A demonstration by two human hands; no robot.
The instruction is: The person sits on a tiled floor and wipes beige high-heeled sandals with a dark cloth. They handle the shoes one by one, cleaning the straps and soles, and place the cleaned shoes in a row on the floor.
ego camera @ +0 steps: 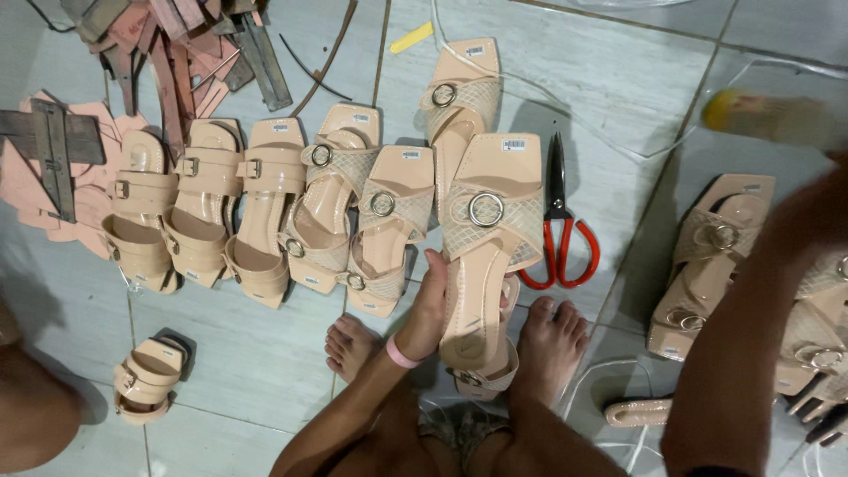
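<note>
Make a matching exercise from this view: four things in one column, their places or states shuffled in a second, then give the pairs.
Things:
1. scissors
2. left hand
3. yellow strip
4. small sandal

Places or states:
A. alone on the tile, lower left
B. lying right of the held sandal, red handles toward the feet
C. gripping a beige sandal's edge
D. on the floor at the top, by a tile joint

Pairs: 1-B, 2-C, 3-D, 4-A

The person has bare arms and feet, with a pink band [400, 355] on the left wrist.
</note>
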